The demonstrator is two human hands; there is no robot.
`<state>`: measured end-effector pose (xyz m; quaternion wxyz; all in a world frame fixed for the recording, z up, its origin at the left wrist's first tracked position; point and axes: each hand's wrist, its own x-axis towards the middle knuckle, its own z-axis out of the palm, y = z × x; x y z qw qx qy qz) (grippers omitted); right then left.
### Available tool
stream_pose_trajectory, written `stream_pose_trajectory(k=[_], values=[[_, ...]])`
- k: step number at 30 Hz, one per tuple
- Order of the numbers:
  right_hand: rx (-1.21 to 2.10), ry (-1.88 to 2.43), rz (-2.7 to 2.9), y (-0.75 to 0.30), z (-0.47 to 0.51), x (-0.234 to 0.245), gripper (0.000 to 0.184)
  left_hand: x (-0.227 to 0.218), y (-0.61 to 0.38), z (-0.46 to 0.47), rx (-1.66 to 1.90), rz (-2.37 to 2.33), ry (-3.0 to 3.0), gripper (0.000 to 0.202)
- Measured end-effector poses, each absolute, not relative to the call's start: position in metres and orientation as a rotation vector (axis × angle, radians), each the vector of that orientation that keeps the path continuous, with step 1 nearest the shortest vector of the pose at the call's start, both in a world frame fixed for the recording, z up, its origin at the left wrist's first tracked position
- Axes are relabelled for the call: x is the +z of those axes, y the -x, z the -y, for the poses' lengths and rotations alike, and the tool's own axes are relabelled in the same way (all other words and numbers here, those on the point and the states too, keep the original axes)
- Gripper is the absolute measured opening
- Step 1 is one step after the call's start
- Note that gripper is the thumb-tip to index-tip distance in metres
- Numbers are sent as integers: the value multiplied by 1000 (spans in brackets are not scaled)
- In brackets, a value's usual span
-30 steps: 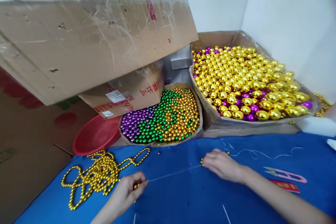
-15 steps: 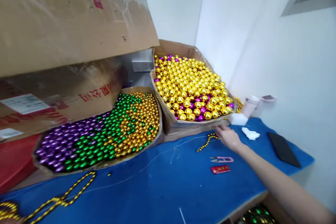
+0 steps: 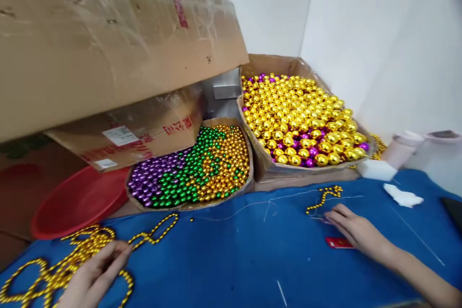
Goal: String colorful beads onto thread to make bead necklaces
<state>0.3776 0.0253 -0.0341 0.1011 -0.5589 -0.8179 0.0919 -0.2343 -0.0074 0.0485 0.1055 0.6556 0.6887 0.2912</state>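
Likely snips (image 3: 318,218) pickup at right hand's (image 3: 355,233) fingertips, grip unclear, needing firm hold; gold beads (image 3: 92,240) beside left hand (image 3: 97,272), fingertips pressed together.

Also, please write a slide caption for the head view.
Left hand by gold bead strands, right hand by a red packet, over blue cloth.

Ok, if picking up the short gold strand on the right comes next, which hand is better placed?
Probably the right hand: it is just beside the short gold strand, while the left hand is across the blue cloth, at the gold bead tangle.
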Motion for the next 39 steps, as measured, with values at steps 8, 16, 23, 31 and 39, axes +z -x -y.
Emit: stream_pose_trajectory(k=[8, 16, 23, 31, 39], values=[[463, 1295, 2506, -180, -53, -4, 30, 59, 227, 17, 805, -1824, -1955, 25], [464, 1416, 2543, -73, -78, -14, 28, 67, 221, 28, 807, -1788, -1932, 23], [483, 1407, 2554, -75, -83, -17, 26, 72, 230, 28, 913, -1843, -1926, 20], [448, 1382, 2571, -152, -94, -24, 29, 29, 172, 12, 574, -1597, -2385, 19], [350, 1402, 2576, -174, -89, -41, 14, -16, 137, -21, 379, -1905, -2364, 27]])
